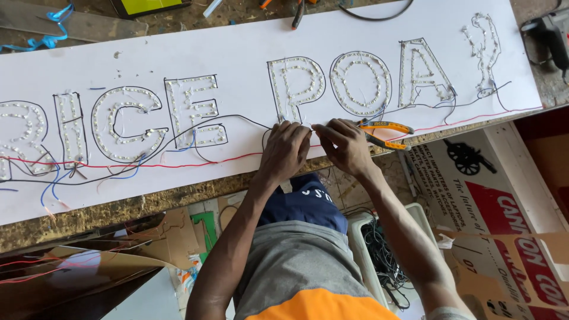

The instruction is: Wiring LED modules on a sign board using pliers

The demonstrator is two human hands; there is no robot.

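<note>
Left hand (285, 149) – right hand (345, 144) – on wires (309, 127)

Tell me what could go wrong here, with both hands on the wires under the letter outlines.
1. The left hand and right hand pinch thin wires at the white board; a tug might pull the small lights loose from their outline.
2. The red wire and black wire cross loosely and could snag a wrist.
3. The orange-handled pliers lie near the bench edge and might get knocked off.
</note>
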